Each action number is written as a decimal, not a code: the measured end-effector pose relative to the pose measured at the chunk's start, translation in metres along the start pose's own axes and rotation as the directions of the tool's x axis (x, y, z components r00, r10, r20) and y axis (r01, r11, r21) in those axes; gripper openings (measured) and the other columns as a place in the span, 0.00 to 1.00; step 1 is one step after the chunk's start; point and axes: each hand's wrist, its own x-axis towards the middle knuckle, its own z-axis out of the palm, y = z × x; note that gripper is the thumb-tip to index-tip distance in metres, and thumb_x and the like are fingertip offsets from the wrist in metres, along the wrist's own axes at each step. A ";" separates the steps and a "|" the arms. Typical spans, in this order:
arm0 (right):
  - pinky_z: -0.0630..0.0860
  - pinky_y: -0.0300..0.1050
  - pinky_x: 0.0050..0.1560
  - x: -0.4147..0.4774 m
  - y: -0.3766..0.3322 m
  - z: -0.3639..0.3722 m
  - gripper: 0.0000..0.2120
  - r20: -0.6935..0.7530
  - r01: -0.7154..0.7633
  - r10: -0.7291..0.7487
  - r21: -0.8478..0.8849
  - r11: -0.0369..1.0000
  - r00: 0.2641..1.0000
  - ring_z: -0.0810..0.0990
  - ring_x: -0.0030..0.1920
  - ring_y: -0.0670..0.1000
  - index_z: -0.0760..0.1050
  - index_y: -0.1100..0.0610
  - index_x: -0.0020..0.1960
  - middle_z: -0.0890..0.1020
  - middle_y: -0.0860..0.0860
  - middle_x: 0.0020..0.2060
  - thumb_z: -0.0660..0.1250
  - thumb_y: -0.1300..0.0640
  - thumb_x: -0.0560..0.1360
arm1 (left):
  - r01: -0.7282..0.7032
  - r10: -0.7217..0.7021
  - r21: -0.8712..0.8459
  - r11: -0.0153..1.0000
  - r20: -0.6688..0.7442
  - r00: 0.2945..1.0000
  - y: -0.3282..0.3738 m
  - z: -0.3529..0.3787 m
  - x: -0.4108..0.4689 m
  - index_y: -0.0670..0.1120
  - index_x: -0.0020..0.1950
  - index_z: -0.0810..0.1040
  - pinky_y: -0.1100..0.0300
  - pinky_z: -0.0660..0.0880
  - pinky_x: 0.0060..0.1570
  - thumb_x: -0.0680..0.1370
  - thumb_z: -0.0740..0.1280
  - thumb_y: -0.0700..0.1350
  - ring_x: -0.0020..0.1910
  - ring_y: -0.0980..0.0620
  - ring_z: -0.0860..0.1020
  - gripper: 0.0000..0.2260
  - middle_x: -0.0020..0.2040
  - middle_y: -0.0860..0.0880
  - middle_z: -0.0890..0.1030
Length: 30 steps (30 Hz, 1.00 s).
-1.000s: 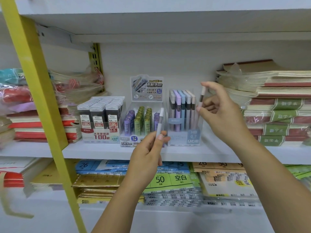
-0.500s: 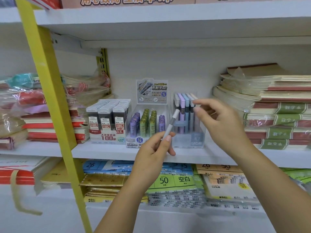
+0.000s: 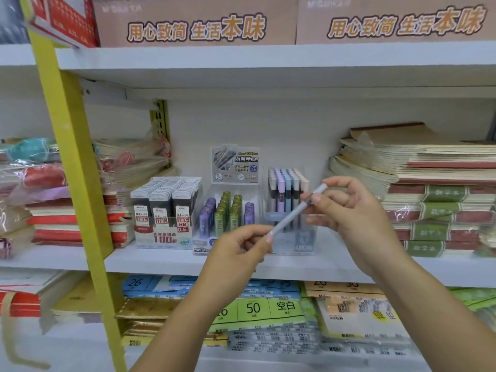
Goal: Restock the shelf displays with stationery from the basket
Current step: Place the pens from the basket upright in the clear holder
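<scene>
Shop shelving: I am standing close to a white shelf board (image 3: 161,261) on a yellow upright (image 3: 77,183); the basket is not showing in my view.
Lower shelf: flat paper packs (image 3: 255,307) are lying stacked beneath my forearms, nearest to me.
Left hand: my left hand (image 3: 236,248) is pinching the lower end of a pale pencil (image 3: 292,214) between thumb and fingertips, offering it upward so the other hand can take it.
Pale pencil: it is slanting up to the right in front of the shelf, bridging my two hands. It may be a lead tube and not a pencil; the blur is not letting me tell.
Right hand: my right hand (image 3: 349,208) is nipping the upper part just below the cap with thumb and forefinger, the other fingers curled behind. I judge it is taking over because it is the hand nearer the slot.
Clear display box (image 3: 306,241): it is sitting just behind the pencil, with matching pastel pencils (image 3: 280,183) standing upright inside, caps up, so this one probably belongs there.
Neighbouring stock: purple and green tubes (image 3: 228,210) and black lead cases (image 3: 163,208) are filling the boxes to its left.
Far right: notebooks (image 3: 429,189) are lying piled flat against the back wall.
Next step: I am expecting to turn the pencil upright and drop it into a free gap.
</scene>
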 end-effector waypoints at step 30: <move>0.72 0.28 0.37 0.027 0.024 0.000 0.15 0.038 0.339 -0.449 -0.714 0.613 0.893 0.77 0.40 0.40 0.69 0.39 0.53 0.79 0.43 0.37 0.71 0.54 0.74 | -0.304 0.364 0.730 0.613 0.082 0.928 -0.032 0.013 0.016 0.58 0.80 0.51 0.69 0.37 0.70 0.83 0.57 0.57 0.73 0.69 0.41 0.28 0.80 0.63 0.52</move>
